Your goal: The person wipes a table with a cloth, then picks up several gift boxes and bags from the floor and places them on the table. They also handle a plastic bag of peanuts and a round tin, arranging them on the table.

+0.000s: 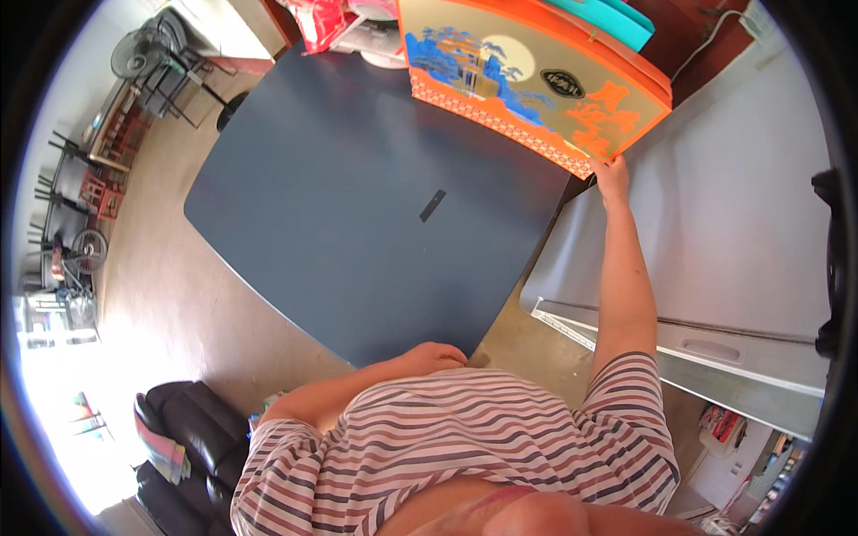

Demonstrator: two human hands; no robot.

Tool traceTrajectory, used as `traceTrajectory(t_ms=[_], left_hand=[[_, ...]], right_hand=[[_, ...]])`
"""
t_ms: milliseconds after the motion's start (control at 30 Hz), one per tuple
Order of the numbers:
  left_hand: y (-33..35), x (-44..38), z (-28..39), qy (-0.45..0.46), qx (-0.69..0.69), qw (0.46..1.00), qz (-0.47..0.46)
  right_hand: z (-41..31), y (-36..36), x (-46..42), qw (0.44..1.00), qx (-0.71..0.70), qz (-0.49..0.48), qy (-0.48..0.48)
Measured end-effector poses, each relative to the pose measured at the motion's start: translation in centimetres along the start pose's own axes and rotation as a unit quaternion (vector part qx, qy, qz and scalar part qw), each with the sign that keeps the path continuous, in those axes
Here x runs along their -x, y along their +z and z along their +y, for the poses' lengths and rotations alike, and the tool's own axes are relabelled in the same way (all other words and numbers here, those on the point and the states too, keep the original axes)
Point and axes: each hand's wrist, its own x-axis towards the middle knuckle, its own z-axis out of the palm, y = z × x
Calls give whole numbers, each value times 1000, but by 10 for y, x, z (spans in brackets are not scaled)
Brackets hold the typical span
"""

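A large orange and gold gift box [536, 87], printed with blue trees and a pale moon, stands at the far edge of a dark grey-blue table [322, 201]. My right hand [611, 179] is at the box's lower right corner, its arm stretched forward; the fingers are partly hidden by the box. My left hand [432, 357] rests at the near edge of the table, close to my striped shirt, with nothing visible in it. A small black strip [433, 206] lies on the tabletop between my hands and the box.
A turquoise object [613, 23] is behind the box. Red and pink packages [322, 23] sit at the table's far end. A large pale appliance with a recessed handle [710, 350] stands on the right. A dark leather sofa [201, 429] is at the lower left, and a fan [137, 57] farther off.
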Motion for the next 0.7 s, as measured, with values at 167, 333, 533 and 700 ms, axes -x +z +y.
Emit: traceTrajectory(t_ms=[167, 333, 533, 700], left_hand=[[15, 5, -16, 32, -3, 994, 107], [18, 11, -11, 46, 74, 966, 242], [24, 41, -38, 26, 128, 928, 348], [52, 70, -66, -24, 157, 876, 456]], right_hand=[[26, -7, -3, 998, -65, -19, -4], [-3, 29, 73, 991, 7, -56, -118], [-63, 132, 217, 868, 43, -409, -278], [-70, 163, 230, 817, 136, -420, -371]])
